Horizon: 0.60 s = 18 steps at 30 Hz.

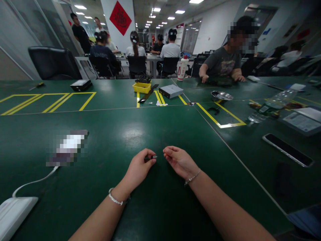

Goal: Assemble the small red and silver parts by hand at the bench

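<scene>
Left hand (138, 169) curled into a narrow pinch grips a small dark piece (154, 157) with a shiny, metallic-looking tip pointing toward three o'clock, at the right hand (179, 163), whose fingertips are drawn close together just beside it, apart from the tip; whether they hold anything, I cannot tell. Both are over a smooth, dark green tabletop (160, 127) with a soft sheen. Measured from the hands, a boxy grey case (171, 91) sits at twelve o'clock, a round, mirror-bright bowl (222, 96) between one and two, a clear, ribbed bottle (273, 103) lying near two, a flat black phone (288, 150) with rounded corners at three, and a thin white cable (35, 183) toward nine.
</scene>
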### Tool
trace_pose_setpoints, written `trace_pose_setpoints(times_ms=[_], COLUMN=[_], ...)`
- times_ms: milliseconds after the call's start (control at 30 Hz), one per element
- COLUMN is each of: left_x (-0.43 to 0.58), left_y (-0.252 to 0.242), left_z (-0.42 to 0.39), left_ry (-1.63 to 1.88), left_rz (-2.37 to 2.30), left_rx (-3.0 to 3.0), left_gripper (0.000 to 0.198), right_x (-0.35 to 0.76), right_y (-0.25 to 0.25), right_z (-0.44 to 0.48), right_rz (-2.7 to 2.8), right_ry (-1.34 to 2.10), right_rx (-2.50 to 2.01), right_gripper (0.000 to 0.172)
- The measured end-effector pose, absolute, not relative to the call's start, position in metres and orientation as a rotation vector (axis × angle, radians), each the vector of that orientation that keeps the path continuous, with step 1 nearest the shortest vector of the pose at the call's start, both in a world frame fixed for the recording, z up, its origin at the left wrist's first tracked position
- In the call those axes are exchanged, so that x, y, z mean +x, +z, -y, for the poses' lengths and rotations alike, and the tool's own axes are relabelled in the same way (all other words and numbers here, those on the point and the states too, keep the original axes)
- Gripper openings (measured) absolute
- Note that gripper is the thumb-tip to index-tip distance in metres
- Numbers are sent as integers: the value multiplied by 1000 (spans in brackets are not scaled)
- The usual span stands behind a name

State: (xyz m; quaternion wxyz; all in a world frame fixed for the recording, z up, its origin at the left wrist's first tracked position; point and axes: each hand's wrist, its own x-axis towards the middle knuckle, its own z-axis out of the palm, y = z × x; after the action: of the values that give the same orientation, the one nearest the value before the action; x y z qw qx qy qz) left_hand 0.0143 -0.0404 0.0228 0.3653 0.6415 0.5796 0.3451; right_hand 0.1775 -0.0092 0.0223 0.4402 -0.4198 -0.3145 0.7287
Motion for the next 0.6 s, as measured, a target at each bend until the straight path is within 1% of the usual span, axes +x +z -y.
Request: trace_pose_setpoints(times_ms=[100,200,267,433,600], left_x=[13,10,10,9,10], left_y=[18,14,13,12,12], left_z=[43,42,41,42,44], left_ry=[945,1004,1054,1081,1034], left_rz=[-1480,-1427,-1413,-1360,-1345], left_rx=[1586,1565,1540,1513,1501], left_gripper=[11,10,11,12,10], right_x=[169,173,176,176,174], right_y=[25,28,30,28,23], right_z=[19,23,24,26,22], right_rz=[616,573,584,658,712], right_ry=[1934,2055,2114,2063,2013], right_rx=[-988,-1006,-1009,-1002,-1012], right_gripper=[15,14,17,24,16])
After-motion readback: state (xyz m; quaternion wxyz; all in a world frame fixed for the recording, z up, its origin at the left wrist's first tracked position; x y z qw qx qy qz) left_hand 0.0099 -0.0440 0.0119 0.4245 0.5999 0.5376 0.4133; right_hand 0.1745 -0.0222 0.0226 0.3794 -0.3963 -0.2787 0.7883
